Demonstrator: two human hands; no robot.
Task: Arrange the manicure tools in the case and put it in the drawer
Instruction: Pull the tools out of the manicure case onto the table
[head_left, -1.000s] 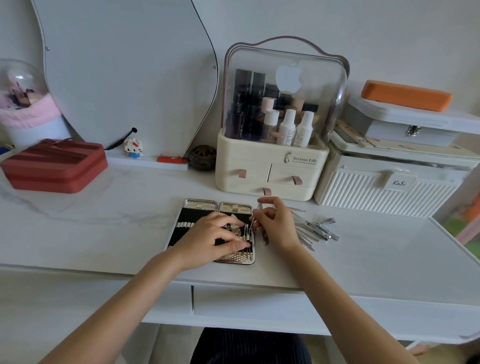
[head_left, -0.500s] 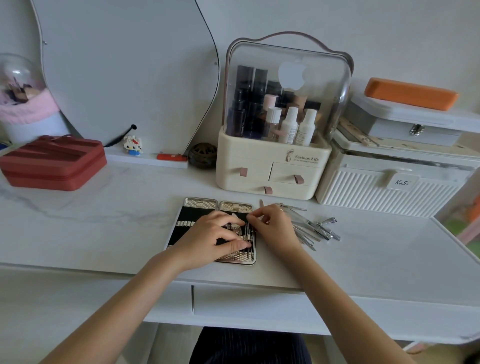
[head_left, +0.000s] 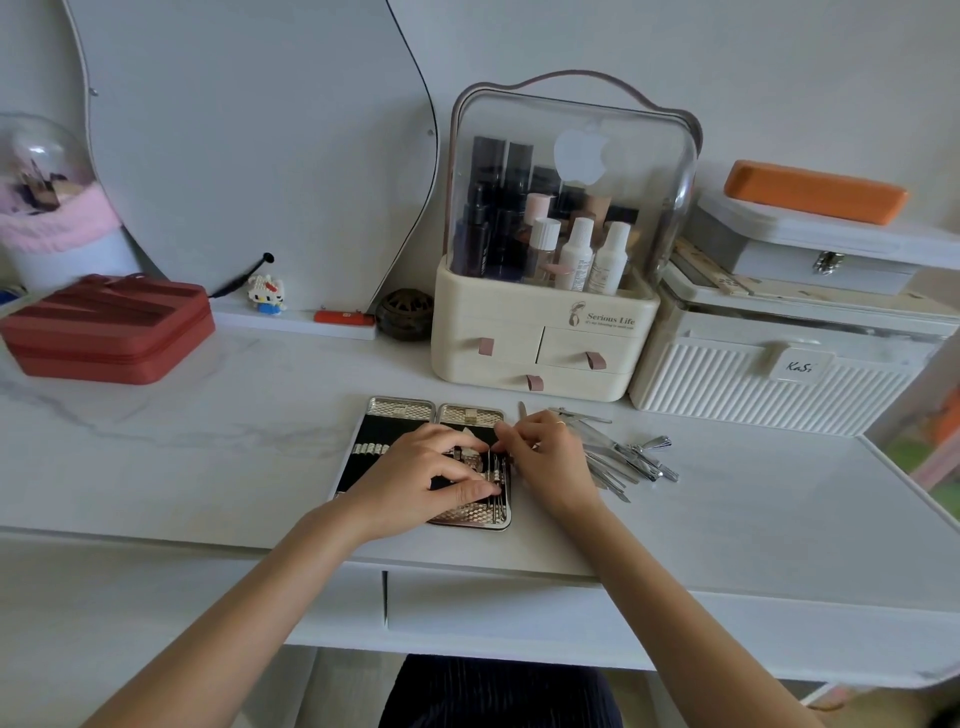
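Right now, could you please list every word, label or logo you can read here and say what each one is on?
"Serious Life": printed on the front of the cream cosmetics organizer.
"KaSi": handwritten on the tab of the white ribbed box.
Apple logo sticker, no words: on the organizer's clear cover.
Small line under "Serious Life" and the print on the white bottles: too small to read.

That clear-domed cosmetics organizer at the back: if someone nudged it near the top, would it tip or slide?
The cosmetics organizer probably resists tipping: its cream drawer base looks wide and sits flat on the desk. The bottles packed upright inside likely add weight, though they may rattle. A low push would more likely slide it on the smooth-looking top.
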